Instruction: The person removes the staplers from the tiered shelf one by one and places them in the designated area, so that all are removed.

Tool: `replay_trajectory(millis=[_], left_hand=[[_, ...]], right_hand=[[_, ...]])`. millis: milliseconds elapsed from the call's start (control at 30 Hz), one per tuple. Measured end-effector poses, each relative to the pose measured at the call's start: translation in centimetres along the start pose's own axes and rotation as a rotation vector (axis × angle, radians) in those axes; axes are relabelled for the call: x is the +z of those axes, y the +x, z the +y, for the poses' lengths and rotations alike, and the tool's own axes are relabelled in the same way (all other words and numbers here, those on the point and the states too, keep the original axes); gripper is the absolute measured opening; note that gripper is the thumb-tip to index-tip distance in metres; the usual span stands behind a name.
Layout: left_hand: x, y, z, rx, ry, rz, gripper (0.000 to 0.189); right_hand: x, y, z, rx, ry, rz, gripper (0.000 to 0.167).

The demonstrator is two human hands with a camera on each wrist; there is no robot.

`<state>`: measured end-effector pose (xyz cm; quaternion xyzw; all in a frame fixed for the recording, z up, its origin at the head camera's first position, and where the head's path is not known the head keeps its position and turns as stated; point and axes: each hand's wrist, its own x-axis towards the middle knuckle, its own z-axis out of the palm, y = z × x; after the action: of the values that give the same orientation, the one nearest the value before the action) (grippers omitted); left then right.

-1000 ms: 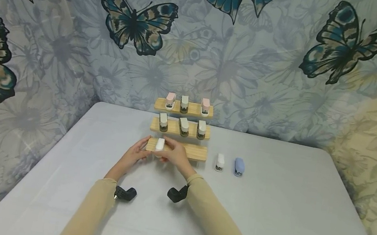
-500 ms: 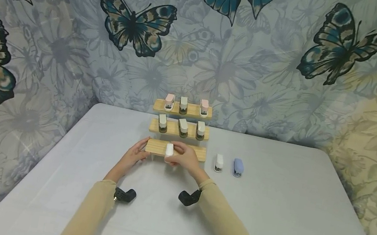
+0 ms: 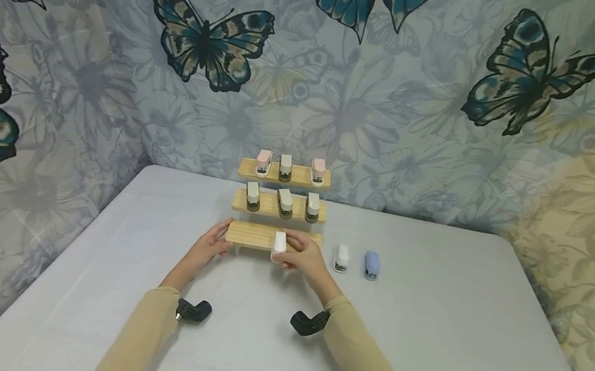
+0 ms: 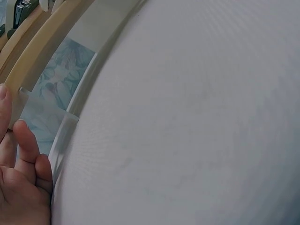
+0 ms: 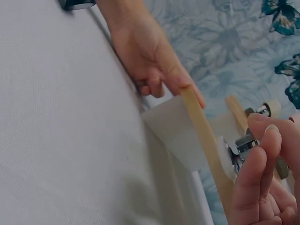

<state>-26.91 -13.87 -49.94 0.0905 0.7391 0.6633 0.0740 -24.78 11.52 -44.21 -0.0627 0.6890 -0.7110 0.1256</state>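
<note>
A white mini stapler (image 3: 279, 246) stands at the front of the bottom wooden shelf (image 3: 250, 234), right of the shelf's middle. My right hand (image 3: 305, 260) pinches it between thumb and fingers. In the right wrist view the stapler's metal end (image 5: 245, 144) shows between the fingertips, its base against the wood. At the shelf's left end my left hand (image 3: 205, 250) grips the board, thumb and fingers about its edge; the left wrist view shows part of that hand (image 4: 21, 187) by the clear support.
Above, the middle shelf (image 3: 268, 205) and top shelf (image 3: 301, 176) each bear several mini staplers or fewer, beige and pink. Right of the rack, a white stapler (image 3: 342, 258) and a blue stapler (image 3: 372, 265) stand on the white table (image 3: 454, 337). Butterfly-patterned cloth (image 3: 375, 126) hangs behind.
My right hand has moved the white stapler rightward along the bottom shelf, from near its left end to past the middle. The left hand stays at the shelf's left end.
</note>
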Motion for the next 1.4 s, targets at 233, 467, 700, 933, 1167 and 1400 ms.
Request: replay_trajectory(millis=[233,467,700,933,1167,1400], left_hand=[[-0.5,-0.2,-0.4,0.011,-0.011,0.010,0.068],[0.4,0.2,-0.5,0.003,-0.019,0.001,0.068],[1.4,0.5,-0.6,0.004,-0.041,-0.024,0.071],[0.1,-0.2,-0.2,0.022,-0.018,0.002,0.069],[-0.8,-0.4,-0.5,0.027,-0.029,-0.019,0.069],[-0.1,0.0,-0.6,0.037,-0.047,-0.027,0.067]], right_hand=[[-1.2,-0.8,-0.3,0.010,0.005,0.052,0.066],[-5.2,-2.4,-0.5,0.008,-0.008,0.119,0.067],[-9.8,-4.8,-0.7,-0.018,-0.048,0.191,0.066],[-12.9,-5.9,-0.7,-0.073,0.010,0.190,0.063],[-16.6,-6.7,0.4,-0.047,0.133,0.193,0.064],[-19.9,-7.9,1.5,-0.003,0.083,0.236,0.064]])
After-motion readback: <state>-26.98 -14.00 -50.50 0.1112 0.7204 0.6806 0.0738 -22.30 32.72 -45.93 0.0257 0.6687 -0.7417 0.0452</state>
